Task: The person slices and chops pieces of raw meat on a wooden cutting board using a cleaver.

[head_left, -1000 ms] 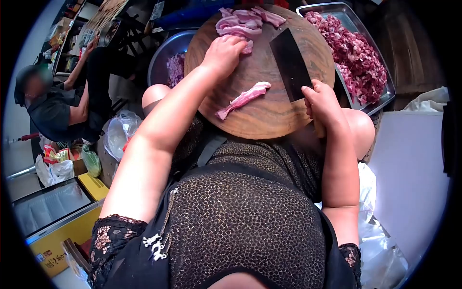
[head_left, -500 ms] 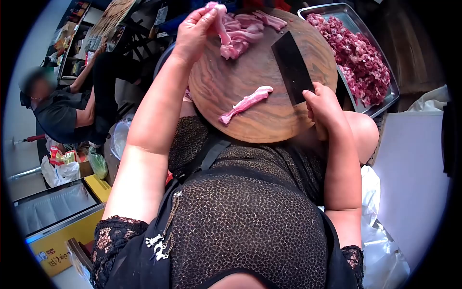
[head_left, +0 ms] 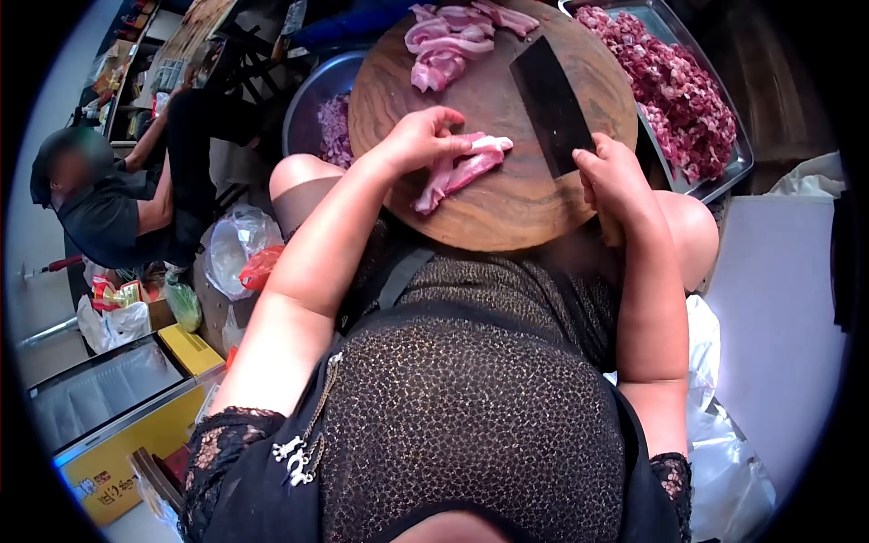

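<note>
Gold-flecked black patterned dress, black lace-edged sleeves, silvery chained charms.

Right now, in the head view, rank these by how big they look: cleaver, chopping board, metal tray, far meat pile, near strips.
Largest to smallest:
1. Chopping board
2. Metal tray, partly cut off
3. Cleaver
Far meat pile and near strips: smallest, too alike to rank.

Characters stand on the yellow box at the lower left, tilted and too small to read. No text, brand or number can be made out with certainty
</note>
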A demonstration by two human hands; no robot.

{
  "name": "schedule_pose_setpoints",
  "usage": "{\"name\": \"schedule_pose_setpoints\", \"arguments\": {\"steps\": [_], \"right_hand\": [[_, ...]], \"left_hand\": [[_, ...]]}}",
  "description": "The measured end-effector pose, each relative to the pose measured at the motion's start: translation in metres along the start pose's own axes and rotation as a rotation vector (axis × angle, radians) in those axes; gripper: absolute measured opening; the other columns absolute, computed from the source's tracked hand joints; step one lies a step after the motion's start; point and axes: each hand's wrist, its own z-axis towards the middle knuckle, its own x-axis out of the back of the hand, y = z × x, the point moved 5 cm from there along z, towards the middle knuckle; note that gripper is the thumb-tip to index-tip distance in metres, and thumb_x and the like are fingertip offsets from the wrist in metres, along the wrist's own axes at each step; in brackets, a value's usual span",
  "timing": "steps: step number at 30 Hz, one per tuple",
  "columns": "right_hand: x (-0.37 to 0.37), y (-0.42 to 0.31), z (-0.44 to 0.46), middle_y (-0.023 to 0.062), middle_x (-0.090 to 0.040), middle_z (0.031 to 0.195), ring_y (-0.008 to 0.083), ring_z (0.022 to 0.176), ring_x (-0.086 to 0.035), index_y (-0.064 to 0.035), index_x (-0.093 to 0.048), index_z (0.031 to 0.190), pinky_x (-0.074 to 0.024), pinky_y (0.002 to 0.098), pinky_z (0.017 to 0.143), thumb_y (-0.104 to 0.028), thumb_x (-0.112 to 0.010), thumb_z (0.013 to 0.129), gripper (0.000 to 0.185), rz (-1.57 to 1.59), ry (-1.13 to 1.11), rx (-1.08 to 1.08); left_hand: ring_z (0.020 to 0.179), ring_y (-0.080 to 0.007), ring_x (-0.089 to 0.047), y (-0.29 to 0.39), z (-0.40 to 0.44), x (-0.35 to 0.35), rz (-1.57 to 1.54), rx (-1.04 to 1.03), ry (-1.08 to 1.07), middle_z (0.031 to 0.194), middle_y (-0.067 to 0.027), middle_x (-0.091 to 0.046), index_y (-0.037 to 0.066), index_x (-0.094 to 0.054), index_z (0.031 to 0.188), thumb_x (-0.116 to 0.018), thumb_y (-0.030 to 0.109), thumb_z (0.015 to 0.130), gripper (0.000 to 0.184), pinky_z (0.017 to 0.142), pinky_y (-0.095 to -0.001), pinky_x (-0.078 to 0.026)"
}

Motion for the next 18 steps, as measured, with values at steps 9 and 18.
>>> {"name": "schedule_pose_setpoints", "arguments": {"steps": [9,18], "right_hand": [[-0.02,-0.007,-0.016,-0.0005,-0.05,0.058,0.0103,0.044,-0.049,0.0002,-0.057,0.099,-0.0394,0.0282,0.04,-0.013,-0.057,0.094,0.014,0.185,-0.27,0.064],[-0.024,-0.011,-0.007,-0.0005,-0.048,0.06,0.011,0.045,-0.048,-0.0044,-0.052,0.09,-0.0387,0.0276,0.04,-0.014,-0.055,0.096,0.011,0.029,-0.221,-0.05]], "left_hand": [[0.114,-0.0364,-0.06,0.01,-0.074,-0.018,0.374,-0.069,0.363,0.117,-0.0245,-0.063,-0.003,-0.05,0.128,-0.069,0.027,0.081,0.059,0.098,-0.0427,-0.048],[0.105,-0.033,-0.061,0.001,-0.082,0.006,0.653,-0.367,0.233,0.105,-0.0195,-0.063,0.005,-0.07,0.097,-0.072,0.008,0.075,0.022,0.09,-0.0405,-0.05]]}}
